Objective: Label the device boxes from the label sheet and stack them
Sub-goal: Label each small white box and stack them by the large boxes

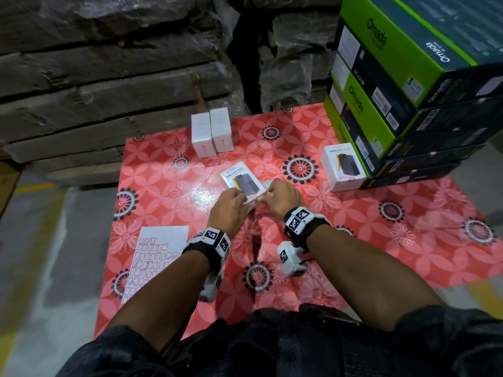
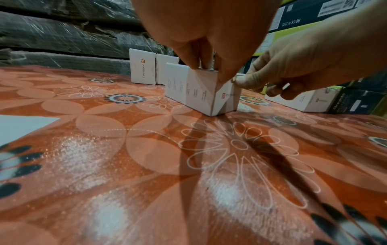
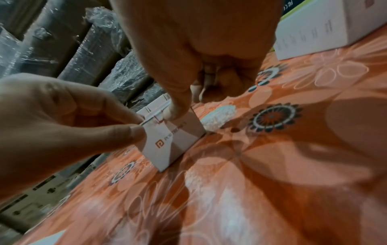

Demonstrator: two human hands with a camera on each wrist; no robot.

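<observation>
A white device box [image 1: 242, 183] printed HALLEY 20K lies flat in the middle of the red floral mat [image 1: 353, 229]. Both hands work at its near end. My left hand [image 1: 231, 205] pinches the end of a small red-bordered label [image 3: 157, 118] between thumb and forefinger at the box's [image 3: 173, 142] top edge. My right hand [image 1: 283, 197] presses the label down with its thumb [image 3: 176, 109], and its other fingers are curled and hold nothing. The label sheet [image 1: 155, 254] lies on the mat at the near left.
Two white boxes [image 1: 212, 134] stand side by side at the mat's far edge. Another HALLEY box [image 1: 343, 167] sits at the right against a stack of green and black cartons [image 1: 394, 91]. A crumpled white scrap [image 3: 217, 117] lies beside the box. Wrapped pallets [image 1: 109, 77] stand behind.
</observation>
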